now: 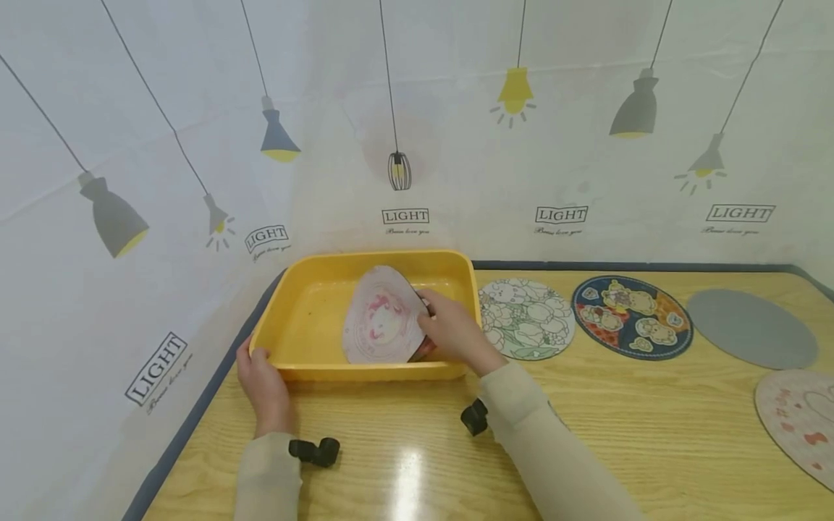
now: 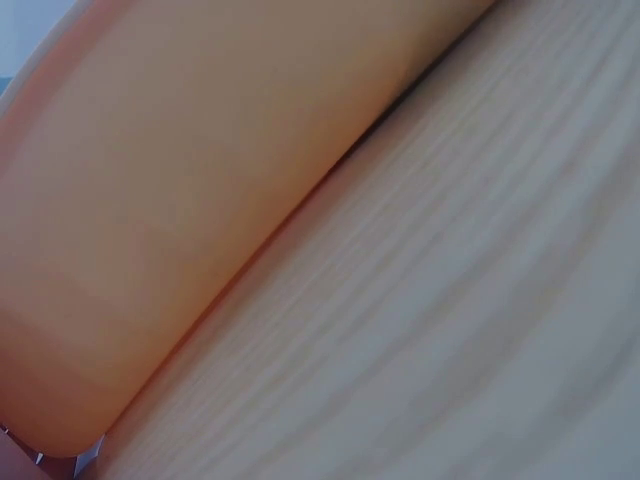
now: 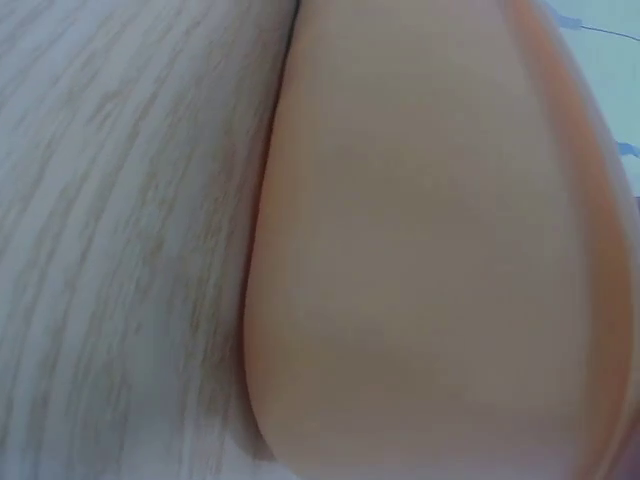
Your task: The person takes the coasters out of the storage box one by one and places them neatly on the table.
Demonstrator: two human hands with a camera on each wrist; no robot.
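Note:
A yellow plastic bin stands on the wooden table against the back wall. My left hand grips its front left corner, thumb at the rim and fingers round the outside. Inside the bin, my right hand pinches the right edge of a round pale pink mat with a cartoon print. The mat is tilted, and something dark and red shows beneath its right edge. Both wrist views show the bin's outer wall close up, with neither the mat nor the pinching fingers visible there.
Right of the bin lie a round floral mat, a dark blue bear-print mat, a plain grey round mat and a pink-patterned round mat. A white wall cloth printed with lamps rises behind and at the left.

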